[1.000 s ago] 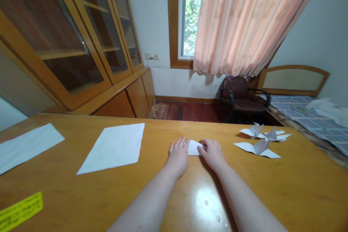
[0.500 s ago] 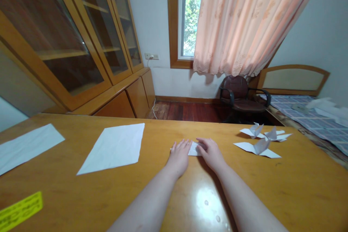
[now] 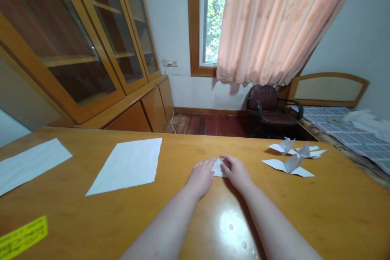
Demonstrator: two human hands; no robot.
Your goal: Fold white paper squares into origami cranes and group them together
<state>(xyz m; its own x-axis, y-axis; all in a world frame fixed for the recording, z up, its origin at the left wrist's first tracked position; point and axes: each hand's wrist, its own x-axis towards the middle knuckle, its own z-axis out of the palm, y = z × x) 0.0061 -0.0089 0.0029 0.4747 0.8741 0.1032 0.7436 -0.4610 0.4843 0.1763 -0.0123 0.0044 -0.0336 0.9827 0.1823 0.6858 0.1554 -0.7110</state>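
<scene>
A small white folded paper (image 3: 218, 168) lies on the wooden table between my hands. My left hand (image 3: 200, 178) covers its left part, fingers together and thumb at the near edge. From the other side my right hand (image 3: 237, 173) grips it with bent fingers. Most of the paper's outline is hidden under the hands; a pointed top and a straight near edge show between them. To the right stand several folded paper birds (image 3: 292, 164) with raised wings.
Two flat white paper sheets, a near one (image 3: 128, 166) and one cut by the frame edge (image 3: 30, 166), lie left on the table (image 3: 122, 223). A yellow label (image 3: 24, 236) is at bottom left. Beyond are a chair (image 3: 268, 105), a bed (image 3: 341, 124) and a glass-door cabinet (image 3: 118, 61).
The left fingers have drawn closer together and shifted slightly right, the thumb now at the paper's near edge. More of the paper shows, with a peaked top. The right hand has barely moved.
</scene>
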